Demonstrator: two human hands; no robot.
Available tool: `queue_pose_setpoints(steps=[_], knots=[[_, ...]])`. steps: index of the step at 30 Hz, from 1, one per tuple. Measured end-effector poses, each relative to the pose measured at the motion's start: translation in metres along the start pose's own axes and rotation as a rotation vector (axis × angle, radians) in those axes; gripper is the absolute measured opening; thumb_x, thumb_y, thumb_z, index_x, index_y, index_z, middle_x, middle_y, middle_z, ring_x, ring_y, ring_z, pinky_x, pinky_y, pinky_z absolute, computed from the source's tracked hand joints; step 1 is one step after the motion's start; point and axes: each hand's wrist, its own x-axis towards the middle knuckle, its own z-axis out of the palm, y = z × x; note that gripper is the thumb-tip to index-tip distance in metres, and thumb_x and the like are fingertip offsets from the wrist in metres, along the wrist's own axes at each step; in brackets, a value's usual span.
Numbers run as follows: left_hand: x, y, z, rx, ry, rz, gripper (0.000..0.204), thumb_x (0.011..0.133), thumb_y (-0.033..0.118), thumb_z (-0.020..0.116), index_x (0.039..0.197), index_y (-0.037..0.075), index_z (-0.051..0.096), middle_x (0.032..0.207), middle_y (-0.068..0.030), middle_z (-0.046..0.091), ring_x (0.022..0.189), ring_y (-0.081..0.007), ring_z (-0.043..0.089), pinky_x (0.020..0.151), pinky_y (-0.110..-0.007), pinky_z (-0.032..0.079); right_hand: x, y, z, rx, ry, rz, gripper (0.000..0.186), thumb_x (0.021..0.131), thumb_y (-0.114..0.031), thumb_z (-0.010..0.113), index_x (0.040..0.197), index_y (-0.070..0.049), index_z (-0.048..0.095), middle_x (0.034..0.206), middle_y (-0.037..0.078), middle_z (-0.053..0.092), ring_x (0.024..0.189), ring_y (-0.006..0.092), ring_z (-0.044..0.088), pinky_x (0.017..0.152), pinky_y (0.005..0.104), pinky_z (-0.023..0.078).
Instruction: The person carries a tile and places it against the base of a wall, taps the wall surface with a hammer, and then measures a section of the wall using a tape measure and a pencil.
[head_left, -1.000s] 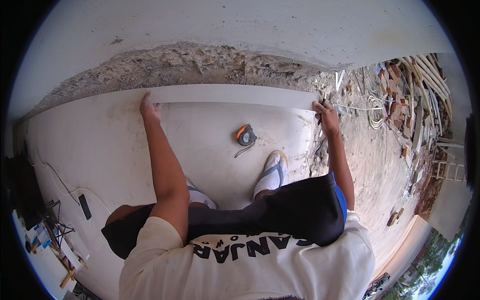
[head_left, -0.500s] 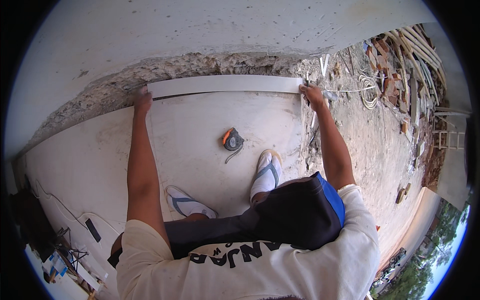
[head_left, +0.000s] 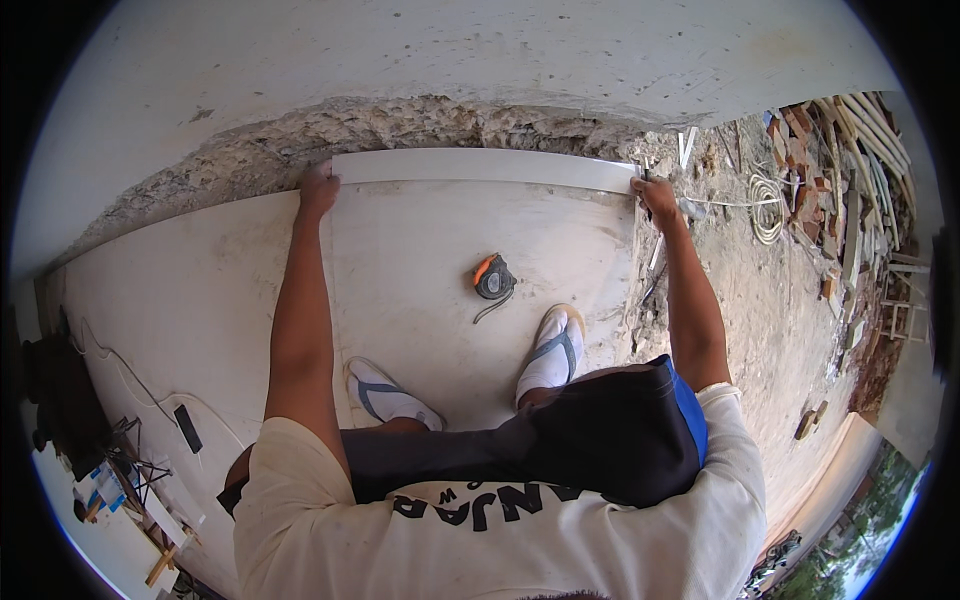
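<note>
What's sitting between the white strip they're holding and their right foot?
In the head view, an orange-and-black tape measure lies on the pale floor between the white strip and the right foot.

Both hands now sit closer to the wall: the left hand (head_left: 318, 190) and right hand (head_left: 655, 197) press the white strip (head_left: 485, 167) nearer the broken plaster (head_left: 400, 125) than before.
</note>
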Motion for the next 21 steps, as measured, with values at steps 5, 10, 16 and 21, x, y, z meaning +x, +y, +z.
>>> queue_pose_setpoints(steps=[5, 10, 16, 21], knots=[[0.010, -0.058, -0.083, 0.444, 0.125, 0.105, 0.029, 0.084, 0.010, 0.056, 0.110, 0.002, 0.066, 0.081, -0.0041, 0.068, 0.060, -0.0103, 0.055, 0.054, -0.029, 0.043, 0.014, -0.025, 0.053, -0.073, -0.074, -0.058, 0.017, 0.090, -0.018, 0.065, 0.079, -0.005, 0.063, 0.063, -0.002, 0.049, 0.053, 0.0094, 0.043, 0.049, 0.0283, 0.035], [0.017, -0.018, -0.001, 0.105, -0.041, -0.008, 0.033, 0.081, 0.006, 0.058, 0.114, 0.003, 0.065, 0.088, -0.0042, 0.069, 0.066, -0.0099, 0.058, 0.056, -0.028, 0.044, 0.040, 0.025, -0.003, -0.096, -0.021, -0.018, 0.014, 0.090, -0.016, 0.064, 0.080, -0.006, 0.063, 0.070, -0.003, 0.053, 0.059, 0.0088, 0.046, 0.053, 0.0269, 0.037], [-0.002, 0.005, -0.033, -0.038, -0.088, -0.107, 0.042, 0.082, 0.000, 0.058, 0.124, 0.002, 0.059, 0.089, -0.0047, 0.068, 0.065, -0.0088, 0.054, 0.053, -0.027, 0.041, 0.032, 0.013, 0.022, -0.043, -0.043, -0.031, 0.016, 0.090, -0.016, 0.065, 0.077, -0.007, 0.062, 0.066, -0.004, 0.051, 0.054, 0.0083, 0.044, 0.050, 0.0259, 0.036], [-0.002, 0.014, -0.034, -0.028, -0.160, -0.156, 0.046, 0.083, 0.002, 0.060, 0.129, 0.000, 0.055, 0.088, -0.0065, 0.067, 0.062, -0.0082, 0.051, 0.052, -0.026, 0.040, 0.026, 0.006, 0.014, -0.090, -0.041, -0.044, 0.018, 0.088, -0.018, 0.067, 0.076, -0.007, 0.062, 0.065, -0.003, 0.049, 0.053, 0.0081, 0.042, 0.049, 0.0264, 0.034]])
